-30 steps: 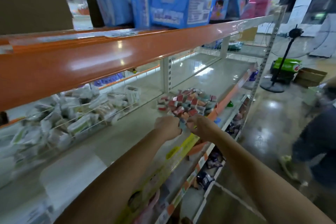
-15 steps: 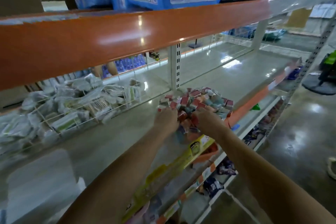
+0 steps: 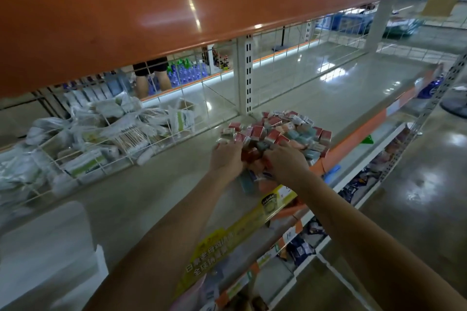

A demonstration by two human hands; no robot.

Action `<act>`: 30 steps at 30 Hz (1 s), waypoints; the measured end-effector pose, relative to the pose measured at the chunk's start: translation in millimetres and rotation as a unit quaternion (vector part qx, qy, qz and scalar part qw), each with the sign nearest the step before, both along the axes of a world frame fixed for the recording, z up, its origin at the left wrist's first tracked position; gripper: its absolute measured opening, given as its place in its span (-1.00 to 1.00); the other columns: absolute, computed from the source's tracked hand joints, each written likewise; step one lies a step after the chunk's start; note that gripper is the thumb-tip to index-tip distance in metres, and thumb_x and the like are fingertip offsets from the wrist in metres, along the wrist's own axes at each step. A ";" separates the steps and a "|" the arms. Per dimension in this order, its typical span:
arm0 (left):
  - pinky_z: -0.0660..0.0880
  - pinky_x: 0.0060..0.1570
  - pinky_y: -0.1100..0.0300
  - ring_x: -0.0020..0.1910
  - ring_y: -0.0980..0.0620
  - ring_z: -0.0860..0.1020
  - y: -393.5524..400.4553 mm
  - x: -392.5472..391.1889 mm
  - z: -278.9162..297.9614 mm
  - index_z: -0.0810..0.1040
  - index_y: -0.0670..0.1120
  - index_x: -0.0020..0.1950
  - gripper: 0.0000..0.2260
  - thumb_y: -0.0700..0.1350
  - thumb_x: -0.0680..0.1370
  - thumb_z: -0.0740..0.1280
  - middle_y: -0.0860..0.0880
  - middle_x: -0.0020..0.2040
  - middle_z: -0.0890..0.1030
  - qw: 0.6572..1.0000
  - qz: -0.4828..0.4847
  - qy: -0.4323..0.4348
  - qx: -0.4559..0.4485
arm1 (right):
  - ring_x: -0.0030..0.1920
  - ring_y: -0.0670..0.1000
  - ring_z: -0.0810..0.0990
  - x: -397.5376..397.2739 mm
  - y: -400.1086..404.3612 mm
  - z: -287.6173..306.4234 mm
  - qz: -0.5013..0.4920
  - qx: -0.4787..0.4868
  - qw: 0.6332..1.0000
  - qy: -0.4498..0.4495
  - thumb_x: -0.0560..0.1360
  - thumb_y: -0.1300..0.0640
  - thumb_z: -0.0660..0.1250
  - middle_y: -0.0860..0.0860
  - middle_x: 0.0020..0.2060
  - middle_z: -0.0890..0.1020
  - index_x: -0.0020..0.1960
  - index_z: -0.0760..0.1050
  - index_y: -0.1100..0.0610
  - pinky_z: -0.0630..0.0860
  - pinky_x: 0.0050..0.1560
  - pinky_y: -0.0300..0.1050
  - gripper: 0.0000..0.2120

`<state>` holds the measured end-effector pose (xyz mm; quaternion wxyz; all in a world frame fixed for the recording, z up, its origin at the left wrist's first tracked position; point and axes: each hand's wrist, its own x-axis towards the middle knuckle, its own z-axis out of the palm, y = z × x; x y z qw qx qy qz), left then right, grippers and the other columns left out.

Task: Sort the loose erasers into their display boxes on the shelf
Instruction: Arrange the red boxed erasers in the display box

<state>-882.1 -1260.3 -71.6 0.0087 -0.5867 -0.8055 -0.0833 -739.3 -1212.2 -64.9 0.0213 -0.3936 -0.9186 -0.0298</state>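
shelf point(image 3: 341, 98): pale deck, mostly bare at centre right
wire basket point(image 3: 106, 139): left of frame, stuffed with white packets
erasers point(image 3: 278, 131): loose heap mid-frame, right by the front lip
left hand point(image 3: 227, 158): fingers buried in the heap, can't tell the grip
right hand point(image 3: 286, 163): same, fingers hidden
risk: a shove probably tips some off the edge

A shop: stocked metal shelving point(image 3: 328, 98) with price tags point(image 3: 288, 236) along aisles.
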 end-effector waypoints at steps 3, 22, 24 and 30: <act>0.40 0.08 0.07 0.11 -0.09 0.51 -6.1 -4.2 0.3 0.55 0.01 0.18 -0.70 0.02 0.47 0.33 -0.05 0.07 0.60 0.997 0.005 -0.067 0.031 | 0.18 0.11 0.42 5.4 1.9 3.9 0.030 0.024 0.999 0.032 0.51 0.24 0.20 0.06 0.14 0.50 0.18 0.47 0.13 0.44 0.08 -0.03 -0.74; 0.36 -0.13 0.19 -0.20 0.12 0.49 -159.6 -42.4 62.9 0.58 0.12 -0.08 -0.90 -0.08 0.51 0.33 0.05 -0.20 0.56 0.889 0.084 -0.433 0.124 | 0.01 0.04 0.64 -19.5 -64.8 23.5 0.200 -0.518 0.651 0.517 0.44 0.47 0.25 0.03 -0.14 0.67 -0.08 0.52 0.10 0.53 0.05 -0.14 -0.71; 0.39 -0.09 0.16 -0.16 0.10 0.51 -180.6 -46.9 66.2 0.56 0.18 -0.12 -0.86 -0.08 0.52 0.32 0.04 -0.17 0.58 0.888 0.100 -0.427 0.135 | 0.00 0.07 0.63 -31.8 -77.7 20.7 0.216 -0.545 0.615 0.527 0.42 0.46 0.28 0.06 -0.12 0.65 -0.13 0.54 0.06 0.53 0.05 -0.15 -0.69; 0.41 -0.03 0.16 -0.10 0.06 0.51 -237.7 -60.1 79.4 0.54 0.18 -0.13 -0.80 -0.14 0.55 0.28 -0.03 -0.09 0.58 0.883 0.145 -0.420 0.154 | -0.04 0.02 0.61 -68.6 -117.8 16.9 0.243 -0.607 0.547 0.523 0.26 0.12 0.52 0.04 -0.08 0.65 -0.10 0.55 0.10 0.52 0.07 -0.15 -0.74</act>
